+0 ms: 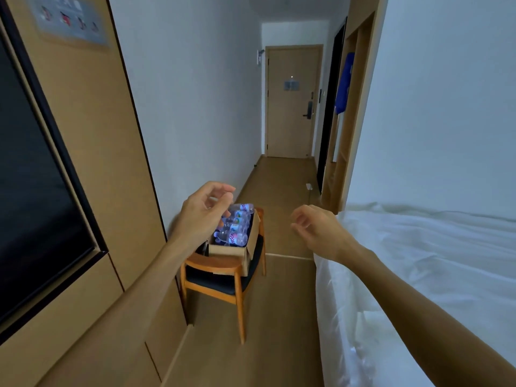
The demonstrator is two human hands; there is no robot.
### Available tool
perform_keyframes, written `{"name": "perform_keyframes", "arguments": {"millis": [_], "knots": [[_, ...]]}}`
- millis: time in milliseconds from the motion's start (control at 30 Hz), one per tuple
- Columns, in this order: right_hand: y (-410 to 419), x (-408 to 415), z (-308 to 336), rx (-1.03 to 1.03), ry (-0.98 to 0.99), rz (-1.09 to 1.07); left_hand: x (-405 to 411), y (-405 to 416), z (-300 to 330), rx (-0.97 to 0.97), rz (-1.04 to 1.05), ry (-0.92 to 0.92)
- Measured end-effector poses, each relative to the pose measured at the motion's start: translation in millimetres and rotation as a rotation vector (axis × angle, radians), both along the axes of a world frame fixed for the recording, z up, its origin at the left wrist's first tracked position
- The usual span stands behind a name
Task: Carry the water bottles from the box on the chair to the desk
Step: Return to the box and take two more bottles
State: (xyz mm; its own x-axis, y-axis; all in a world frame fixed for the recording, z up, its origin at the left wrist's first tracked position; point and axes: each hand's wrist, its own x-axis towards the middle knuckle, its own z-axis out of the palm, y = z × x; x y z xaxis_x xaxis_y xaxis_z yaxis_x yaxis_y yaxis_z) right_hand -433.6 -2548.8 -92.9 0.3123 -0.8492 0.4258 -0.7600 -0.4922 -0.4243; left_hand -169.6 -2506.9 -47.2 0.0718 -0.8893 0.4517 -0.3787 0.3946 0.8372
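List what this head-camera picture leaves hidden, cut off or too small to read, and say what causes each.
1. Head view: the bottle count in the box; the left hand covers part of the water bottles.
2. The desk: not in view at all.
3. Bottle labels: blurred and too small to read.
4. The sign on the door: too far away to read.
5. The right hand: seen from behind, so its palm is hidden.

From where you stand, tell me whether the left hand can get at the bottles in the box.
Probably yes. The left hand is open above the bottles, the box has its top open, and nothing lies between them.
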Motion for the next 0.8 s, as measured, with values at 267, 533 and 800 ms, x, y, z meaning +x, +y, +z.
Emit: {"name": "perform_keyframes", "arguments": {"millis": [267, 533, 800], "knots": [[-179, -2, -13, -0.006, 0.038, 0.008, 0, -177, -10, -0.012, -0.016, 0.075], [-332, 0, -22, 0.039, 0.041, 0.012, -4, -334, -17, 0.015, -0.031, 0.051], [-481, 12, -53, 0.143, 0.030, 0.122, 9, -467, -66, 0.154, 0.063, 0.076]]}}
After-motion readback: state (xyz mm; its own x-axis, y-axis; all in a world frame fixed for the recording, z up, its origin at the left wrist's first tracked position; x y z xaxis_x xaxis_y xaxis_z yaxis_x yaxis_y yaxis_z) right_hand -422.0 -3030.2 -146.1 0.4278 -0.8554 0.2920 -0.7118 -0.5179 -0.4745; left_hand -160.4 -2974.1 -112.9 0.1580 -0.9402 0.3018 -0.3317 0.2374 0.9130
